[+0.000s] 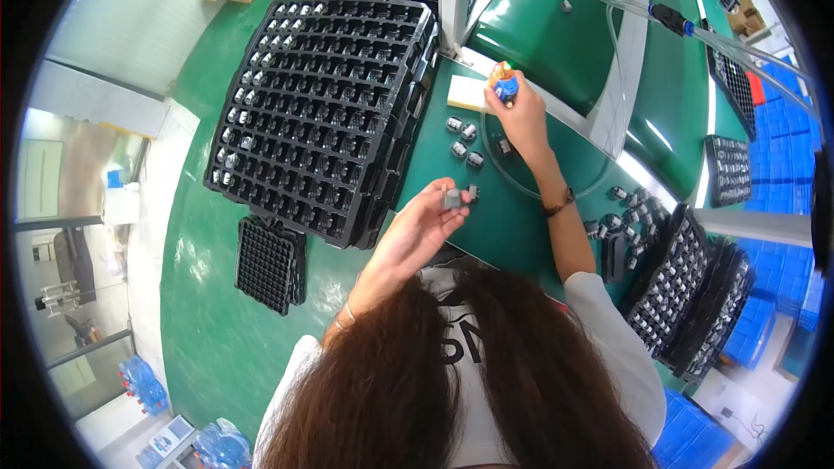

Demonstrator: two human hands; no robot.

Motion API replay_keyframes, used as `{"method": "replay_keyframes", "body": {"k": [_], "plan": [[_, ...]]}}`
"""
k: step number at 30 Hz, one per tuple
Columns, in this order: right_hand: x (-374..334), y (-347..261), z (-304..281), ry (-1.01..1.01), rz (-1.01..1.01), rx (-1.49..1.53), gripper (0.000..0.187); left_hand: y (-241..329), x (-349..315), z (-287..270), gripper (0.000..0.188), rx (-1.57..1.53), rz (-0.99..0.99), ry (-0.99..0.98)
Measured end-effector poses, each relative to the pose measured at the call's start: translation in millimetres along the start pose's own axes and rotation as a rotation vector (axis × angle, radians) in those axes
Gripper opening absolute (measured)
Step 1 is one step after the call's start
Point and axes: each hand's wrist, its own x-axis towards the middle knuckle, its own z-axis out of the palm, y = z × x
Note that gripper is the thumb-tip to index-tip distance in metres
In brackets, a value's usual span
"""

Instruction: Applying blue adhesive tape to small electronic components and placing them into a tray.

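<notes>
My left hand [415,230] is closed, pinching a small grey metal part [452,199] with a thin pin between thumb and fingertips. Farther off and to the right, my right hand [523,119] grips a small blue-and-orange handheld tool [506,87]; its exact kind is not clear. Between the hands, several small silver-and-black cylindrical parts [459,149] lie loose on the green work surface [495,230]. One of these sits right beside the part in my left hand. A pale yellow-and-white block [466,93] lies just left of the tool.
A large black compartment tray [317,113], partly filled along its left side, stands stacked at left. Below it are smaller black trays [268,265]. More loose parts [632,217] and filled trays [665,287] are at right. A green conveyor belt [556,26] and clear hose [618,52] lie ahead.
</notes>
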Motion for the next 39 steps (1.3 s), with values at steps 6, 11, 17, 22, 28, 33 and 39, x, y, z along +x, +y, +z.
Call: {"method": "replay_keyframes", "body": {"k": [6, 11, 17, 22, 28, 33, 39], "plan": [[-2, 19, -3, -0.030, 0.014, -0.042, 0.037, 46, -45, 50, 0.018, 0.713, 0.728, -0.357], [-17, -34, -35, 0.020, 0.095, -0.056, 0.051, 90, -75, 90, 0.043, 1.161, 1.706, -0.352], [-54, -171, -129, 0.372, -0.393, -0.072, 0.011, 114, -79, 84, 0.043, 1.089, 1.699, -0.245], [-67, -216, -153, 0.653, -1.182, 0.179, 0.027, 98, -70, 90, 0.044, 1.032, 1.692, -0.288], [-67, -224, -159, 0.532, -1.094, -0.141, 0.068, 90, -60, 103, 0.046, 0.971, 1.797, -0.341], [-62, -225, -141, 0.713, -1.081, -0.014, 0.053, 97, -62, 101, 0.048, 0.920, 1.821, -0.327], [-58, -151, -135, 0.552, -0.769, -0.125, 0.012, 97, -63, 103, 0.050, 0.833, 1.765, -0.315]]}}
